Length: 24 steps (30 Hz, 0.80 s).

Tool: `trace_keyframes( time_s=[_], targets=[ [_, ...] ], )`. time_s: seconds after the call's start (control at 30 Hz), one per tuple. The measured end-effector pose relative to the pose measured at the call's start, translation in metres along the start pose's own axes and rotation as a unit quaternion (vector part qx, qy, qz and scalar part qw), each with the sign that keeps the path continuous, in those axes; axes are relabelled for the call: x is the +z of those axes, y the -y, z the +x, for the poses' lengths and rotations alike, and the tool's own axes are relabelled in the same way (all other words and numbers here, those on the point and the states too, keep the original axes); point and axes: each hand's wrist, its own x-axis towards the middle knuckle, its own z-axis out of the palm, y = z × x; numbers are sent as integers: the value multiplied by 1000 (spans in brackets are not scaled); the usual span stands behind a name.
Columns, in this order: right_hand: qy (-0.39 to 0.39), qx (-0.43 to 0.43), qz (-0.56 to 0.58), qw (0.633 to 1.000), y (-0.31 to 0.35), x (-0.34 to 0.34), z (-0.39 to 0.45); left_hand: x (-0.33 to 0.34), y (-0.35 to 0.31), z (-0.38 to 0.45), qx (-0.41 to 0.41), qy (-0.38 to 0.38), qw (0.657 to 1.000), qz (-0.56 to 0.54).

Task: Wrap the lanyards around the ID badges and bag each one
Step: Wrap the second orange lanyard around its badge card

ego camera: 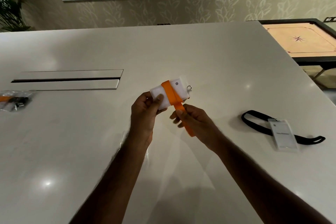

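Observation:
My left hand grips a white ID badge above the middle of the white table, thumb pressed on its face. An orange lanyard is wound across the badge, and its loose end runs down through my right hand, which pinches it just below the badge. A metal clip ring sticks out at the badge's right edge. To the right lies a second white badge on a black lanyard, flat and unwrapped. At the far left sit clear bags holding wrapped badges.
A long recessed cable hatch with a dark slot lies in the table at the left. Beyond the table's right edge stands a carrom board. A patterned wall and a plant are at the back.

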Motion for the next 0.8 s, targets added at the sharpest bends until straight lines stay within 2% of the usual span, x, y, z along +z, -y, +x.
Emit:
trace_keyframes(
  time_s=[0.1,0.3,0.4,0.5,0.8],
  targets=[
    [8,-18,-59,998,4,2,-2,-1,4,1,48,-35,996,71],
    [24,-18,-1,1000,25,-2,1,-1,24,-8,128,-2,968,218],
    [-10,11,17,1000,36,-11,6,5,30,-20,162,49,960,224],
    [-39,40,26,998,39,-18,11,7,34,-29,160,68,960,219],
    [-36,93,189,977,27,-18,8,4,40,-31,165,63,956,234]
  ],
)
